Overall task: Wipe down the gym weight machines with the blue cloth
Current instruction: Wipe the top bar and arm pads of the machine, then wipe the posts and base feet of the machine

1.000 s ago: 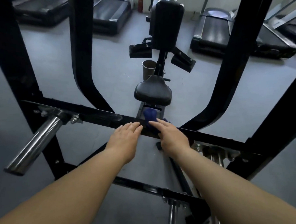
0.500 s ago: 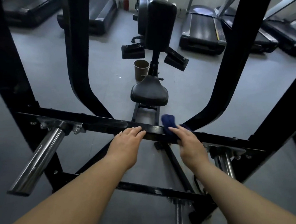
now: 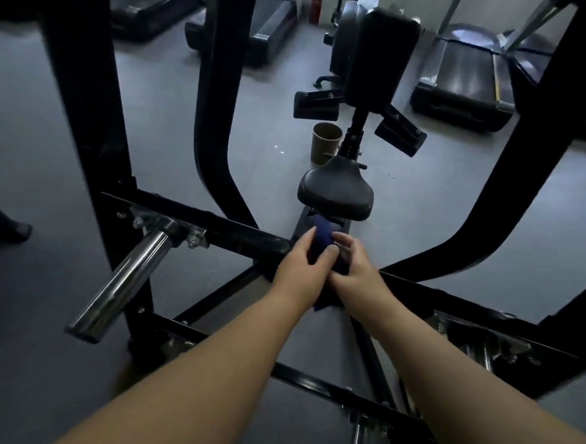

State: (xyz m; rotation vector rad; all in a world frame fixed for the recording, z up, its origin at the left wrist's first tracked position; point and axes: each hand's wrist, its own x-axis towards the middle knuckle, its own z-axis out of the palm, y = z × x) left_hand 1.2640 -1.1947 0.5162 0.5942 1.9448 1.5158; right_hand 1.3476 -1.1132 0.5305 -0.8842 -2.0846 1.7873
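Observation:
The blue cloth (image 3: 322, 238) is bunched between both hands above the black crossbar (image 3: 230, 233) of the weight machine. My left hand (image 3: 303, 267) grips the cloth from the left, its fingers curled round it. From the right, my right hand (image 3: 353, 273) holds the same cloth, and a corner of the cloth hangs out below the hands. Just beyond them sits the machine's black seat (image 3: 336, 191), with the tall back pad (image 3: 383, 58) behind it.
A chrome weight peg (image 3: 124, 283) sticks out at the left, and more chrome pegs (image 3: 358, 441) show at the bottom. Curved black frame arms (image 3: 213, 123) rise left and right. A brown cup (image 3: 326, 142) stands on the grey floor. Treadmills (image 3: 465, 87) line the back.
My left hand left the crossbar and closed on the cloth. My right hand drew back left from wiping, bringing the cloth between both hands. The camera shifted left.

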